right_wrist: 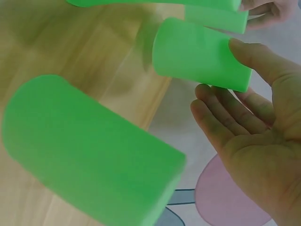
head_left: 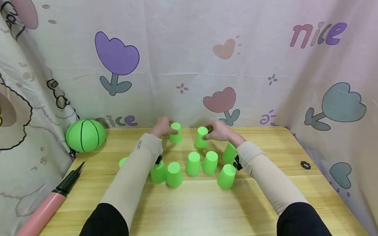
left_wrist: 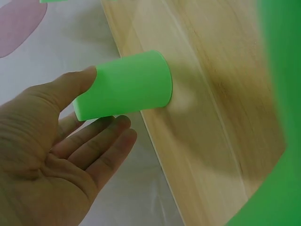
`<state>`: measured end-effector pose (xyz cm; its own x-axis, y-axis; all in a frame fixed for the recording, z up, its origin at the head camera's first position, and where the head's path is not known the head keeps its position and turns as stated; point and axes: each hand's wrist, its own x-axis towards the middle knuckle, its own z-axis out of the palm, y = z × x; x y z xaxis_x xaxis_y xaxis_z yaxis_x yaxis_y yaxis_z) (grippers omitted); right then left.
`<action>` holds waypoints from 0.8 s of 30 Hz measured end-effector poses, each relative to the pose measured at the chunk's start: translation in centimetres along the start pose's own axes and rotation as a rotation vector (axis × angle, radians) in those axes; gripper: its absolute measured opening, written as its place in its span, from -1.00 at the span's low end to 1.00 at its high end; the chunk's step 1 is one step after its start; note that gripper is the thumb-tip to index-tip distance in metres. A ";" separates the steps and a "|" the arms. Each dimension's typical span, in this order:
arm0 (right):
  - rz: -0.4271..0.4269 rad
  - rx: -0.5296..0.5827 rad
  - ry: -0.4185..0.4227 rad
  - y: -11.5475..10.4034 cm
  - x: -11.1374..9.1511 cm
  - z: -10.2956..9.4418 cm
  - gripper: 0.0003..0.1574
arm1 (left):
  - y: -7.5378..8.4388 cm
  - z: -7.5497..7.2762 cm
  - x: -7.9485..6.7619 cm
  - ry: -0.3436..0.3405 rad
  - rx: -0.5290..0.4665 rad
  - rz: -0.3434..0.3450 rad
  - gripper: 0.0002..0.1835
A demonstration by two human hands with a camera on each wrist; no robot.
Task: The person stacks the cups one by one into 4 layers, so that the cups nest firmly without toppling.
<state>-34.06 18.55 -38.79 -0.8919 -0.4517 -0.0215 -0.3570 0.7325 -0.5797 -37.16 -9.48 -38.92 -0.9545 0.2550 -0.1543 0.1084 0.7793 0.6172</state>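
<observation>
Two green cups, mouths down, are at the far side of the table (head_left: 196,216): the left cup (head_left: 175,133) and, just beside it but apart, the right cup (head_left: 201,138). The left hand (head_left: 162,127) pinches the first and the right hand (head_left: 222,130) the second, each with thumb against fingers near the narrow end. This looks like a paired step of handling one cup per hand; the next move seems to call for a level lift or a straight release, clear of the neighbours. Whether either rim touches the wood, I cannot tell. Nearer stand seven more cups (head_left: 174,175), some partly covered by the sleeves (head_left: 131,173) and wrists. In both wrist views, big green shapes are cut off at the edges. Farther out are a green ball (head_left: 86,135), a pink pump (head_left: 42,216) and a dark chip (head_left: 305,165), its marking too small to read.
</observation>
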 end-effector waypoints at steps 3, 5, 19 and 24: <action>-0.007 0.008 -0.002 -0.5 0.8 -0.3 -0.42 | -0.4 -0.1 0.2 0.005 -0.005 -0.016 -0.39; -0.009 0.013 0.000 -0.8 1.3 -0.5 -0.42 | -0.5 -0.2 0.3 0.007 0.001 -0.013 -0.38; -0.009 0.021 0.008 -2.5 4.6 0.0 -0.51 | -0.5 -0.5 -0.2 -0.036 0.033 -0.002 -0.14; -0.014 0.014 0.009 -2.3 5.6 0.9 -0.50 | -0.6 -1.5 -0.7 -0.080 0.126 0.011 -0.09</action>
<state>-38.02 13.85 -38.34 -0.8894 -0.4570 -0.0065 -0.3652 0.7191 -0.5912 -36.99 -10.98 -37.97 -0.9283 0.3051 -0.2125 0.1575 0.8404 0.5185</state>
